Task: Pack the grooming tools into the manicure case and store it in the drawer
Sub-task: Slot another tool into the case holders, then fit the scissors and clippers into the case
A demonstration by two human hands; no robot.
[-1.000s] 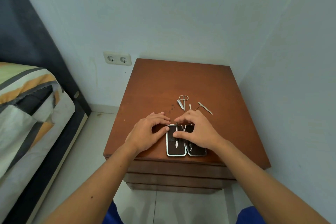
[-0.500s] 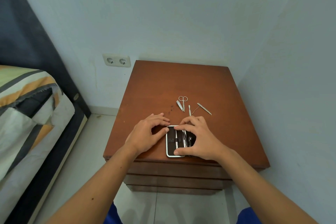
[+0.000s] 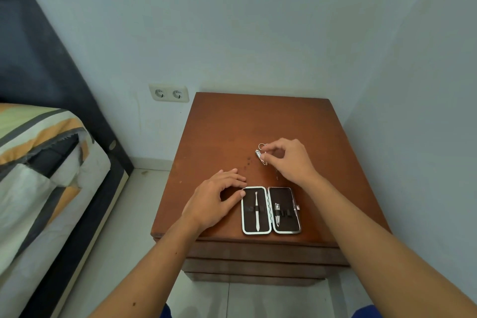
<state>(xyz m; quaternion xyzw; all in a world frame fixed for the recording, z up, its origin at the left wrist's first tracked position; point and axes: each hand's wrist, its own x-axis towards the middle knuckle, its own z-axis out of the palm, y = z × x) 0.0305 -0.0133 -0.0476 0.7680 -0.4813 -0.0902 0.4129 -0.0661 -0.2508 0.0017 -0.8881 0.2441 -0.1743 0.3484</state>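
The manicure case (image 3: 286, 195) lies open near the front edge of the brown nightstand (image 3: 232, 126). A slim metal pusher (image 3: 256, 210) is strapped into its left half, and a small clipper (image 3: 277, 215) sits in the right half. My left hand (image 3: 214, 199) rests flat on the top, thumb touching the case's upper left corner. Farther back, my right hand (image 3: 291, 160) pinches thumb and forefinger on the small scissors (image 3: 261, 146), which lie on the wood. A nail clipper (image 3: 259, 155) lies right beside them. A thin tool (image 3: 276, 175) shows partly under the right hand.
Closed drawer fronts (image 3: 258, 253) run below the nightstand top. Walls close in behind and to the right of it. A bed (image 3: 38, 175) with a striped cover stands at the left, across a strip of tiled floor. A double socket (image 3: 169, 93) is on the back wall.
My right hand has left the case and reached back to the loose tools, closing on the scissors. The case now shows fully open with two tools inside. The left hand has barely moved.
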